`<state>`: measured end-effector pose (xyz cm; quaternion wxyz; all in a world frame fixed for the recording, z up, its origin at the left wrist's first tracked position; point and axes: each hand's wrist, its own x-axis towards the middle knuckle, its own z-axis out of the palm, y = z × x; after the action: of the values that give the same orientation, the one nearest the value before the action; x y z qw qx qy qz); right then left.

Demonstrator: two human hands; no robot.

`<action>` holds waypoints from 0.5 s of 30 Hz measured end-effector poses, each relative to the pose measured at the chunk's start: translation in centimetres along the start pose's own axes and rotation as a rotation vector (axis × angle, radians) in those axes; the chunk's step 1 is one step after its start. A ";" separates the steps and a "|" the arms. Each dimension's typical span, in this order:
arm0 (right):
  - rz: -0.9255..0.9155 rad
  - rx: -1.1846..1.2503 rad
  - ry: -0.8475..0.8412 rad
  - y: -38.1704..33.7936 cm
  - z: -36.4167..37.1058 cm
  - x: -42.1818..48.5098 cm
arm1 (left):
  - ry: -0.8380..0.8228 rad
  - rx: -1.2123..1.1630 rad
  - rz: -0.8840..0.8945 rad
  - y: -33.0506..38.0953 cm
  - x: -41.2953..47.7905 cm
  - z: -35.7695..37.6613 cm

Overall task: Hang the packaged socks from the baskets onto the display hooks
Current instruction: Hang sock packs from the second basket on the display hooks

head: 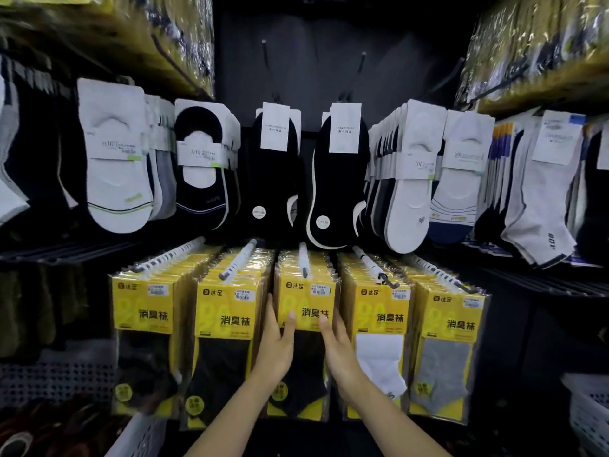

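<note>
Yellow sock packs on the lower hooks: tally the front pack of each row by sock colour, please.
Black socks: 3 (left pack, second pack, middle pack)
White socks: 1 (fourth pack)
Grey socks: 1 (right pack)
Total: 5

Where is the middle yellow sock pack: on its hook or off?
On, it seems: the middle pack hangs under its hook, whose tip pokes out in front. Left hand and right hand hold its edges.
</note>
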<state>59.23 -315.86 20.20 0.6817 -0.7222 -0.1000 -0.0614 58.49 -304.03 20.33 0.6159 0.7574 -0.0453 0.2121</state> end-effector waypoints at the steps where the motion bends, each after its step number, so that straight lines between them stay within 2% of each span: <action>1: -0.003 -0.007 -0.001 0.2 0.1 0.1 | 0.004 0.006 0.009 -0.1 0.0 0.1; 9: -0.039 -0.048 0.036 -0.6 0.5 -0.2 | 0.088 0.036 0.083 1.0 -1.8 -0.2; 15: -0.236 -0.125 0.010 -3.7 -0.6 -3.0 | 0.144 0.043 0.280 4.3 -5.2 -2.4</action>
<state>55.49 -316.46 23.14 0.6237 -0.7463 -0.1769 -0.1511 51.75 -303.77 22.71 0.5655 0.7397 -0.1016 0.3504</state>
